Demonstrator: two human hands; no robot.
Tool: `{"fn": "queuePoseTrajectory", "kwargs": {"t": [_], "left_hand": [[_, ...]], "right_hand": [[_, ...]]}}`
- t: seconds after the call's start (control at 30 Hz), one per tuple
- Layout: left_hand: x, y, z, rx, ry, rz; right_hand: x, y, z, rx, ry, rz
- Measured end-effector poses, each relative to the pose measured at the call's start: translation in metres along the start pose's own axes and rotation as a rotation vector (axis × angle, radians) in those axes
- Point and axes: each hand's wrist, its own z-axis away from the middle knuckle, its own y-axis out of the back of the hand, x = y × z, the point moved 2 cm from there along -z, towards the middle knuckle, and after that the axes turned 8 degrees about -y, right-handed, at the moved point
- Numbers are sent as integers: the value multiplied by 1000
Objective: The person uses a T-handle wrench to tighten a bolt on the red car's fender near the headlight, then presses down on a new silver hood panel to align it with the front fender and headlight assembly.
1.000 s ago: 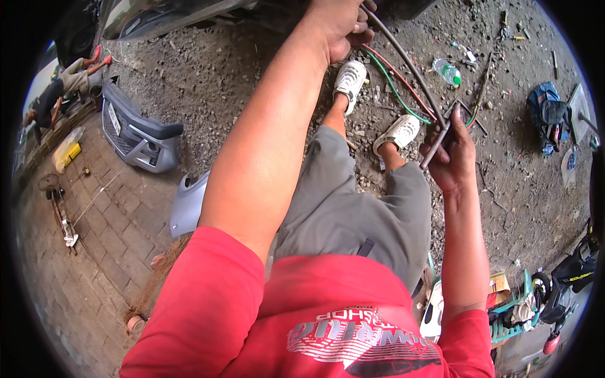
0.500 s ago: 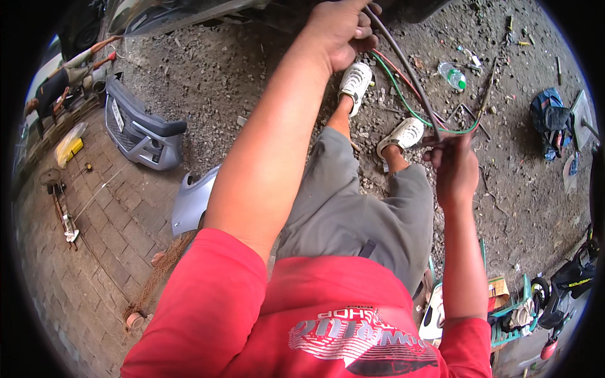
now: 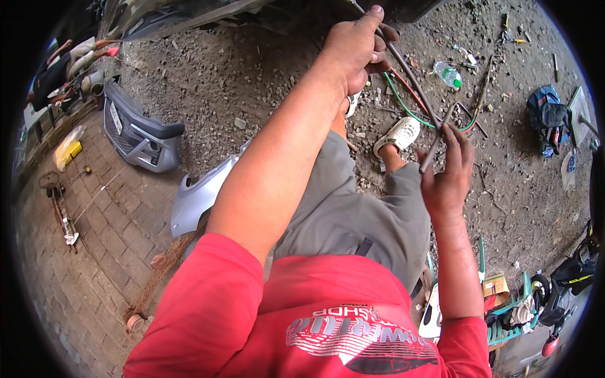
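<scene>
A long dark metal rod (image 3: 413,82) slants from the vehicle's underside at the top down toward the right. A short bar crosses its lower end, making a T-shaped handle (image 3: 433,146). Around the rod's upper part my left hand (image 3: 359,50) is closed, with the thumb laid along it. My right hand (image 3: 450,170) grips the cross handle between thumb and fingers. Beyond the rod, a green hose (image 3: 398,97) and a red hose (image 3: 403,82) lie near my shoe (image 3: 400,135). The rod's far end is hidden under the dark vehicle body (image 3: 252,16).
A grey car bumper (image 3: 151,142) and a silver body panel (image 3: 201,195) lie at left. On the gravel at right are a plastic bottle (image 3: 449,75) and a blue bag (image 3: 549,116). A green chair (image 3: 513,315) stands at lower right. Other people (image 3: 63,72) are at far left.
The rod's cross handle has come into view at my right hand, which has turned and drawn slightly toward me. My left hand has shifted a little right and down, with its thumb now along the rod.
</scene>
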Motion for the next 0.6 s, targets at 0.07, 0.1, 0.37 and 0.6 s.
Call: {"fn": "queuePoseTrajectory", "kwargs": {"t": [0.07,0.1,0.37,0.6], "left_hand": [[1,-1,9,-64,-16,23],[2,-2,15,-93,-32,31],[-43,-35,48,-276,119,-198],[-42,-42,47,-266,119,-177]], "right_hand": [[17,-3,-8,-117,-302,-364],[30,-13,-9,-230,-642,-730],[39,-33,-21,-391,-1134,-1020],[15,1,-1,15,27,-63]]}}
